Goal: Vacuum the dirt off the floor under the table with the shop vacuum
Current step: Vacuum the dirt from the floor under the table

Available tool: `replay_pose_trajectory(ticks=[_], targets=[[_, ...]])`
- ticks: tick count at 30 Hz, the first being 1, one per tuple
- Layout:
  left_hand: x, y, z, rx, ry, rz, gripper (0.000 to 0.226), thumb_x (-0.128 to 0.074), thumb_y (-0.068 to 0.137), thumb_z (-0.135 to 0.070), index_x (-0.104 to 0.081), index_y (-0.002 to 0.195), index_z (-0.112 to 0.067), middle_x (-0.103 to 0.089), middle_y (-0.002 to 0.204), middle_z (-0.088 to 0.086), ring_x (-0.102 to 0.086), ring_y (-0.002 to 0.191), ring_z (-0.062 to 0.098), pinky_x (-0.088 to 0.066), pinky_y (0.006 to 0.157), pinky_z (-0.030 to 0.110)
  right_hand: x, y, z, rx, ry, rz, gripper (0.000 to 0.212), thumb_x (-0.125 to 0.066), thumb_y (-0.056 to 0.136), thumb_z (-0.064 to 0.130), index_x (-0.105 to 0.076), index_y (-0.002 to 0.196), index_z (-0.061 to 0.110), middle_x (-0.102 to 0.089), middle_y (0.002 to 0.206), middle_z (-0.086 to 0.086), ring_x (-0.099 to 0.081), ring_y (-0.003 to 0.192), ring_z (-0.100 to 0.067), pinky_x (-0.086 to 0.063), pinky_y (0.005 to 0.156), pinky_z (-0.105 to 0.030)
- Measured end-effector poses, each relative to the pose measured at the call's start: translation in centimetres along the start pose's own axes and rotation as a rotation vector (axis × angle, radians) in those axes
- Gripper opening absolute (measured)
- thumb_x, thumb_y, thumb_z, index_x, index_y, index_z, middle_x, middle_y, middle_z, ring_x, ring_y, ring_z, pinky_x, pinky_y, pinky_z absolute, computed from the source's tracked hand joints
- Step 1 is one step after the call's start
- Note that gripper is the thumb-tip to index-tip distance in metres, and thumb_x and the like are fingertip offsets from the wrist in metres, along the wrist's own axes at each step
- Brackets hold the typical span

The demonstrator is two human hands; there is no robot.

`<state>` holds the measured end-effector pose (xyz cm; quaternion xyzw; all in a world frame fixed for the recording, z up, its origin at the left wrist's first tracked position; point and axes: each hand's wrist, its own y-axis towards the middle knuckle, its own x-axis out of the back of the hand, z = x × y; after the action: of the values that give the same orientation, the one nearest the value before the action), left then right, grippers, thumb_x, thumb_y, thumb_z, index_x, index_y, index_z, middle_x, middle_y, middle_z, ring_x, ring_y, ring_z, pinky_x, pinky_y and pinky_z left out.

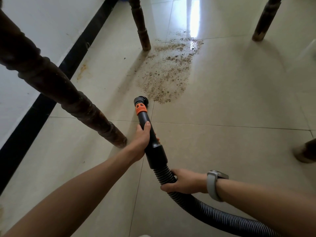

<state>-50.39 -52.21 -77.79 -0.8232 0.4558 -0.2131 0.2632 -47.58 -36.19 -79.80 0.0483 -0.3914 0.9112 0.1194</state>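
Item: floor cleaning, barely begun. Dirt patch (168, 71) lies on the tiled floor (230, 103) between the table legs (140, 23), seemingly whole. Brush nozzle (142, 100) sits just at its near edge. Left hand (142, 140) wraps the black wand (147, 120); right hand (185, 183) curls round the ribbed hose (196, 204). Remaining: nearly the entire patch.

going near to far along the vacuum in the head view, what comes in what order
right hand on the ribbed black hose → left hand on the black wand → orange collar → round brush nozzle → brown dirt patch
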Motion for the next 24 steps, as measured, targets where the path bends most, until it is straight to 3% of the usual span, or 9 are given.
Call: replay_pose_trajectory(ticks=[2,4,6,8,10,12,16,19,24], targets=[[0.1,-0.1,0.3,0.001,0.027,0.01,0.021,-0.037,0.101,-0.032,-0.032,0.114,-0.016,-0.051,0.085,0.01,-0.056,0.07,0.021,-0.052,0.08,0.042,0.8,0.1,-0.2,-0.053,0.015,0.105,0.042,-0.058,0.091,0.032,-0.05,0.127,0.013,-0.061,0.119,-0.007,-0.058,0.104,-0.018,-0.049,0.09,-0.029],[0.4,-0.4,0.7,-0.008,0.063,0.023,0.021,-0.037,0.101,-0.031,-0.032,0.115,-0.017,-0.051,0.085,0.01,-0.056,0.071,0.021,-0.053,0.078,0.04,2.3,0.4,-0.5,-0.109,0.053,0.196,0.04,-0.053,0.095,0.025,-0.047,0.131,0.011,-0.061,0.109,-0.005,-0.057,0.098,-0.017,-0.049,0.086,-0.031],[0.6,-0.7,1.2,-0.028,0.106,0.036,0.023,-0.037,0.101,-0.031,-0.034,0.119,-0.016,-0.051,0.083,0.009,-0.056,0.07,0.021,-0.053,0.077,0.039,4.6,0.8,-0.8,-0.134,0.074,0.116,0.035,-0.047,0.098,0.023,-0.049,0.13,0.01,-0.06,0.094,0.0,-0.058,0.085,-0.014,-0.049,0.074,-0.026],[1.0,-1.0,1.6,-0.046,0.167,0.052,0.025,-0.036,0.102,-0.03,-0.033,0.122,-0.016,-0.051,0.082,0.009,-0.056,0.069,0.02,-0.053,0.075,0.038,6.9,1.6,-0.7,-0.121,0.126,-0.106,0.03,-0.044,0.099,0.023,-0.053,0.123,0.008,-0.061,0.09,-0.001,-0.056,0.074,-0.012,-0.047,0.064,-0.022],[1.4,-1.2,2.0,-0.053,0.224,0.076,0.028,-0.035,0.102,-0.03,-0.032,0.126,-0.015,-0.052,0.083,0.009,-0.057,0.069,0.02,-0.054,0.07,0.036,8.8,2.5,0.2,-0.072,0.259,-0.323,0.027,-0.042,0.1,0.024,-0.054,0.117,0.007,-0.06,0.098,-0.006,-0.056,0.079,-0.016,-0.046,0.064,-0.024],[1.7,-1.3,2.4,-0.06,0.28,0.091,0.036,-0.035,0.101,-0.031,-0.031,0.132,-0.014,-0.053,0.085,0.01,-0.058,0.069,0.021,-0.054,0.067,0.035,9.8,3.7,2.0,-0.023,0.382,-0.45,0.032,-0.04,0.1,0.026,-0.053,0.121,0.005,-0.059,0.103,-0.008,-0.056,0.089,-0.019,-0.048,0.074,-0.029],[1.8,-1.8,3.1,-0.078,0.381,0.122,0.043,-0.035,0.101,-0.034,-0.025,0.139,-0.016,-0.056,0.089,0.01,-0.062,0.074,0.021,-0.054,0.068,0.033,9.3,6.8,6.0,0.004,0.442,-0.461,0.04,-0.042,0.098,0.038,-0.052,0.122,0.007,-0.059,0.107,-0.006,-0.057,0.098,-0.02,-0.047,0.091,-0.036],[1.9,-2.2,3.4,-0.072,0.416,0.121,0.042,-0.034,0.101,-0.035,-0.024,0.137,-0.016,-0.058,0.09,0.011,-0.063,0.076,0.022,-0.054,0.071,0.035,8.0,9.0,7.7,-0.023,0.513,-0.412,0.046,-0.049,0.093,0.043,-0.053,0.122,0.007,-0.061,0.116,-0.009,-0.059,0.104,-0.025,-0.049,0.091,-0.038],[2.8,-2.0,3.9,-0.06,0.398,0.119,0.033,-0.036,0.1,-0.037,-0.031,0.124,-0.014,-0.06,0.089,0.012,-0.064,0.074,0.02,-0.053,0.066,0.03,6.8,11.0,8.7,-0.042,0.58,-0.409,0.038,-0.053,0.093,0.028,-0.048,0.122,0.005,-0.057,0.117,-0.014,-0.059,0.106,-0.029,-0.053,0.086,-0.038]])
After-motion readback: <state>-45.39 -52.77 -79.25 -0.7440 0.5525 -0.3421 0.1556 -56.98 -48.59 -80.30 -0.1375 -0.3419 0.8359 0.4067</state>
